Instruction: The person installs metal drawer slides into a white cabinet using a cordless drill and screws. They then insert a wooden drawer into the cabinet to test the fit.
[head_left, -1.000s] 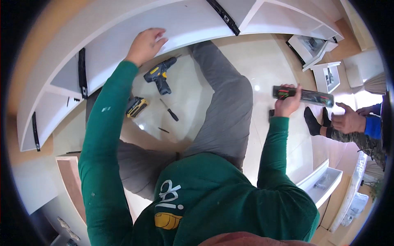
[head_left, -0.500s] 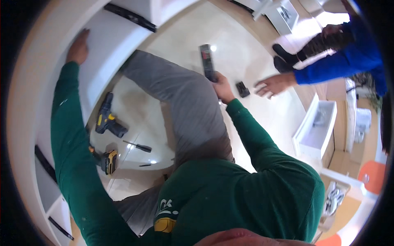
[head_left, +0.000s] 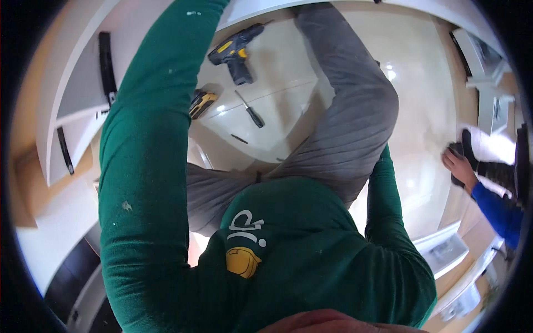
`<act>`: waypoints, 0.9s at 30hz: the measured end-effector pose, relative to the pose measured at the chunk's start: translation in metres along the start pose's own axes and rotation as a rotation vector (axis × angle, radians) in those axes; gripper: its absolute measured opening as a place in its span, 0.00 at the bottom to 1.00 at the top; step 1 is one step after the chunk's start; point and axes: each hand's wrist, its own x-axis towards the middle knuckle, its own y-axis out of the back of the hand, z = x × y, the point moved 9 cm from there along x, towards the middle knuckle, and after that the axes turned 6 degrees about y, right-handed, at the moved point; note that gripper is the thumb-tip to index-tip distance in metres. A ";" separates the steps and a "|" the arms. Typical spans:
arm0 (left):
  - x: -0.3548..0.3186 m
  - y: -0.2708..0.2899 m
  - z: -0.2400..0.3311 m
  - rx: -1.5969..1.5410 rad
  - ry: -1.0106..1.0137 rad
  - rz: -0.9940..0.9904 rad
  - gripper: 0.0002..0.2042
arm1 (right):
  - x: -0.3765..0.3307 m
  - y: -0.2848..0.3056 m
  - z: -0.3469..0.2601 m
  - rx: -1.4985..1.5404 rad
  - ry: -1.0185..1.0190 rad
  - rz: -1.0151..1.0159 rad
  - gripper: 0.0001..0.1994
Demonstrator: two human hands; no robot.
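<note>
My left arm, in a green sleeve (head_left: pixel 147 139), reaches up past the top edge by the white cabinet; the hand itself is out of the picture. My right sleeve (head_left: pixel 384 191) runs behind my bent grey-trousered knee (head_left: pixel 372 105), which hides my right hand and whatever it may hold. Between my legs and the cabinet, a black and yellow cordless drill (head_left: pixel 237 53) lies on the tiles. Close to it are a dark-handled screwdriver (head_left: pixel 251 111) and a small thin dark piece (head_left: pixel 239 139). A yellow and black tool or battery (head_left: pixel 203 103) shows partly beyond my left sleeve.
The white cabinet (head_left: pixel 78 94) has black drawer runners (head_left: pixel 107 66). At the right, a co-worker's hand (head_left: pixel 459 168) in a blue sleeve is beside dark shoes (head_left: pixel 467 145); whether it holds something dark I cannot tell. White drawers (head_left: pixel 493 114) stand along the right side.
My view has swung round. The right hand, which held a long dark tool beside my knee, is now hidden behind it. My left hand has left the picture. The co-worker's hand has drawn back.
</note>
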 end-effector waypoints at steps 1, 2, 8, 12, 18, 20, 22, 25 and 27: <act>-0.015 0.018 0.005 -0.078 0.069 -0.018 0.10 | 0.003 0.002 0.001 -0.033 0.004 -0.005 0.23; -0.045 0.035 0.002 -0.275 0.227 0.040 0.11 | 0.009 -0.002 0.000 -0.052 0.028 -0.031 0.23; -0.247 0.036 0.093 -0.522 0.080 -0.028 0.09 | 0.042 0.007 0.032 -0.214 0.058 -0.095 0.25; -0.327 -0.067 0.107 -0.381 0.225 -0.210 0.06 | 0.063 0.023 0.027 -0.343 0.084 -0.094 0.26; -0.353 -0.095 0.086 -0.247 0.344 -0.339 0.08 | 0.104 0.004 0.032 -0.467 0.002 -0.046 0.28; -0.343 -0.080 0.087 -0.190 0.245 -0.346 0.07 | 0.096 0.013 0.030 -0.518 -0.060 -0.015 0.29; -0.345 -0.076 0.079 -0.151 0.293 -0.394 0.07 | 0.102 0.008 0.028 -0.564 -0.085 -0.023 0.29; -0.351 -0.068 0.076 -0.152 0.332 -0.455 0.08 | 0.105 0.004 0.029 -0.614 -0.119 -0.050 0.30; -0.361 -0.054 0.064 -0.215 0.391 -0.449 0.11 | 0.118 -0.014 0.024 -0.642 -0.108 -0.090 0.31</act>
